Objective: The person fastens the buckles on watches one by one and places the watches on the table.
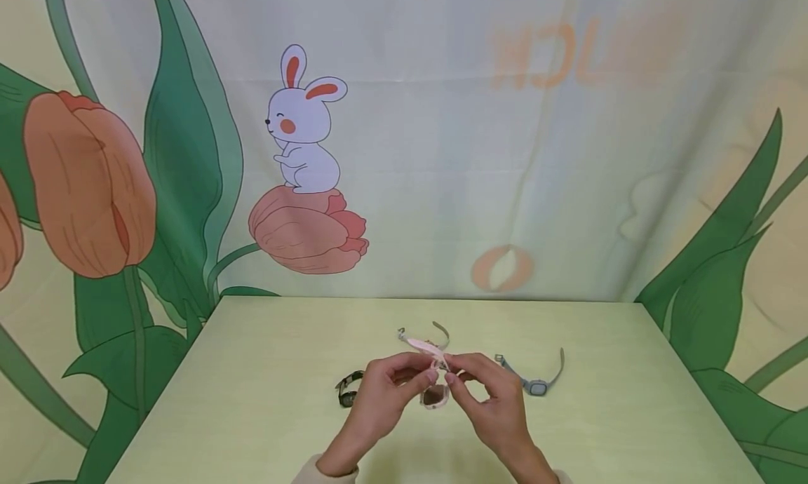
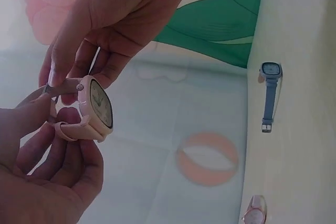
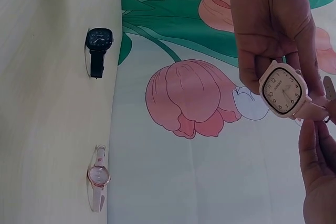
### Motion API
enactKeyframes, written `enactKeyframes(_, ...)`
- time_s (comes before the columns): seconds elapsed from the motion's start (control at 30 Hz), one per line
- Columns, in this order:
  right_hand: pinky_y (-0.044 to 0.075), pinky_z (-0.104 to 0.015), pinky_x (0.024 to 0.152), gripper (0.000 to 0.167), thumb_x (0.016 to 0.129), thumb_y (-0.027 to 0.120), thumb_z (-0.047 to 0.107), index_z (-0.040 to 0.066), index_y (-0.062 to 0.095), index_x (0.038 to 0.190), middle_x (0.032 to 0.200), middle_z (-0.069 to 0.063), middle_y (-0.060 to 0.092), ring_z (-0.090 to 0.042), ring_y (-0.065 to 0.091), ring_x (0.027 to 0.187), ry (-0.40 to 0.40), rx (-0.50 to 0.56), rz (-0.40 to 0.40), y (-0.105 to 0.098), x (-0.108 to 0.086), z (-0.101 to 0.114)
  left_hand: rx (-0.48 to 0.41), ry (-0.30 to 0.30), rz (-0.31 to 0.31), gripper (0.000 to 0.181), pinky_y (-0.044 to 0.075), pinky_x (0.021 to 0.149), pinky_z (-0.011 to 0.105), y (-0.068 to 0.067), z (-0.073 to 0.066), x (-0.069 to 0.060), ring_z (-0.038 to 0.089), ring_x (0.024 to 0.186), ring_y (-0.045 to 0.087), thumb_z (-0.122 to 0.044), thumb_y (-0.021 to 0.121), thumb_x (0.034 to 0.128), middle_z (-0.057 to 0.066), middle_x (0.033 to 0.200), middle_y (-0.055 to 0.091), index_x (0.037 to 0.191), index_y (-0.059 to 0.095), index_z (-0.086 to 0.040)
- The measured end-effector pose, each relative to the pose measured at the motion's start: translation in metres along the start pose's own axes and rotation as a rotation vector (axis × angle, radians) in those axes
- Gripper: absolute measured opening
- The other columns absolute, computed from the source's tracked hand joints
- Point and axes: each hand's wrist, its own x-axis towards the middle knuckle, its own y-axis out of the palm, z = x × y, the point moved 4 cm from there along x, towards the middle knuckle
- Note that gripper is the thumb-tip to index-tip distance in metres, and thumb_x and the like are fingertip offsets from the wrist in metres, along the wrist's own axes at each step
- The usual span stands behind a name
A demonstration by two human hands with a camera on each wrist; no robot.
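Observation:
Both hands hold a pale pink wristwatch [image 1: 434,398] with a squarish dial, raised above the table. My left hand [image 1: 388,393] pinches the strap from the left, and my right hand [image 1: 495,403] pinches it from the right near the buckle. In the left wrist view the strap of the pink wristwatch [image 2: 97,106] bends into a loop, its ends between the fingertips. The right wrist view shows the numbered dial of the wristwatch [image 3: 284,92] facing the camera. Fingers partly hide the buckle, so I cannot tell if it is fastened.
On the table [image 1: 252,428] lie a black watch [image 1: 347,393] at left, a blue watch [image 1: 538,387] at right and a round-faced pink watch [image 3: 98,175] behind the hands. A curtain [image 1: 416,154] printed with tulips and a rabbit hangs along the table's far edge.

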Motion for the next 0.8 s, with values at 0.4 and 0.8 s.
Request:
enactKeyframes(0.4,0.056,-0.017,0.072,0.026,0.077,0.075,-0.010,0.003,0.073,0.100,0.091,-0.014,0.073,-0.018,0.069,0.081,0.010,-0.017,0.009,0.002,-0.019,-0.032,-0.103,-0.019,-0.046,0.024,0.057,0.079,0.023,0.000,-0.002,-0.001,0.009,0.089,0.070,-0.020,0.073,0.0895,0.018,0.104,0.073,0.108,0.073,-0.006)
enactKeyframes(0.8,0.053,-0.021,0.075,0.043,0.075,0.076,-0.011,0.009,0.070,0.113,0.103,-0.009,0.072,-0.013,0.066,0.091,-0.023,-0.014,0.045,-0.002,0.003,-0.018,-0.042,0.022,-0.042,0.024,0.055,0.085,0.022,-0.001,-0.002,-0.002,0.009,0.097,0.070,-0.022,0.074,0.0886,0.011,0.111,0.073,0.110,0.074,-0.011)
